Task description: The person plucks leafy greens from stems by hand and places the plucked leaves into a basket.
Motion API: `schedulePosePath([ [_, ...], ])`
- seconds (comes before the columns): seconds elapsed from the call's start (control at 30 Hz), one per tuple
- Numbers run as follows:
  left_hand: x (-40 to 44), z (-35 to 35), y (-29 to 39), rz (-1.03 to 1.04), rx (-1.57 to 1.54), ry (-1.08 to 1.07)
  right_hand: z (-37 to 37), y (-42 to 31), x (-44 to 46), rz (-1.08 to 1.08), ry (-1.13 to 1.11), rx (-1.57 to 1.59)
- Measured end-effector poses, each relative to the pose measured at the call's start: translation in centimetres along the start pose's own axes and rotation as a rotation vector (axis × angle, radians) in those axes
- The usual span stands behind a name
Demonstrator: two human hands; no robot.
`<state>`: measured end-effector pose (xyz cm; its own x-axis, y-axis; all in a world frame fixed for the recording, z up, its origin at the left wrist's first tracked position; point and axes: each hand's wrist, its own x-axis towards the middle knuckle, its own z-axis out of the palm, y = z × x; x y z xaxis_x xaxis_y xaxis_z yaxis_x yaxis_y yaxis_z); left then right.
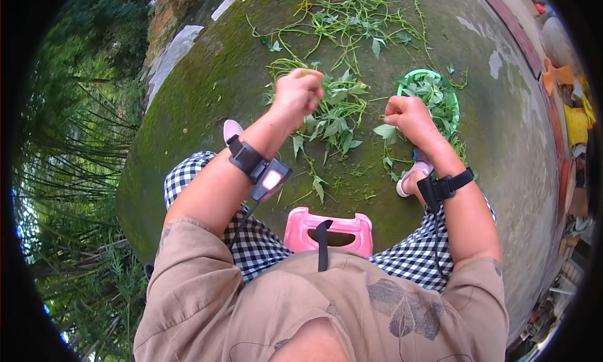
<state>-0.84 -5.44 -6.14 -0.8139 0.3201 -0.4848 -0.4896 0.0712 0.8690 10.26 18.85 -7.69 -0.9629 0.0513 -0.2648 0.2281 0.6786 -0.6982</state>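
Observation:
My left hand (298, 99) is closed in a slightly blurred fist above a pile of leafy green vines (336, 114); whatever it grips is hidden by the fingers. My right hand (411, 118) is pinched, and a green leaf (387, 133) hangs at its fingertips. Just beyond that hand stands a green-rimmed basket (455, 104) with cut leaves (430, 89) heaped in it. Farther away, a tangle of long thin vine stems (358, 16), mostly bare, lies on the ground.
A pink plastic stool (298, 233) is between my legs. My feet, in pink shoes (414, 171), flank the vines on mossy concrete (195, 117). Leaf scraps lie nearby. Dense greenery (75, 155) borders the left; assorted household items, including an orange object (558, 76), line the right.

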Motion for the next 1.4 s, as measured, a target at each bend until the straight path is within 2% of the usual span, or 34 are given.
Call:
schedulePosePath([
  [0.07,-0.8,1.2,-0.6,-0.066,-0.012,-0.168,0.3,0.0,-0.1,-0.064,-0.024,0.105],
  [0.13,-2.1,2.8,-0.4,-0.121,0.143,-0.253,0.7,-0.7,-0.3,-0.128,-0.021,0.159],
  [0.23,-2.1,3.6,-1.7,-0.13,0.205,-0.372,1.1,-1.6,-0.5,-0.184,-0.01,0.191],
  [0.47,-2.3,4.5,-2.1,-0.154,0.238,-0.377,1.6,-1.8,-1.3,-0.191,0.032,0.347],
  [0.67,-2.4,5.1,-3.1,-0.175,0.166,-0.413,2.2,-1.2,-2.4,-0.086,-0.007,0.6],
  [0.8,-2.5,5.6,-3.3,-0.191,0.242,-0.405,1.9,-0.5,-3.1,-0.044,-0.005,0.687],
  [1.07,-3.5,6.5,-3.1,-0.194,0.177,-0.435,2.5,0.0,-4.0,-0.064,-0.011,0.637],
  [1.2,-3.4,6.4,-3.2,-0.231,0.201,-0.439,2.7,-0.8,-4.2,-0.049,-0.01,0.848],
  [1.4,-2.6,5.2,-5.7,-0.296,0.265,-0.395,-0.6,0.2,-3.3,0.041,0.088,0.823],
])
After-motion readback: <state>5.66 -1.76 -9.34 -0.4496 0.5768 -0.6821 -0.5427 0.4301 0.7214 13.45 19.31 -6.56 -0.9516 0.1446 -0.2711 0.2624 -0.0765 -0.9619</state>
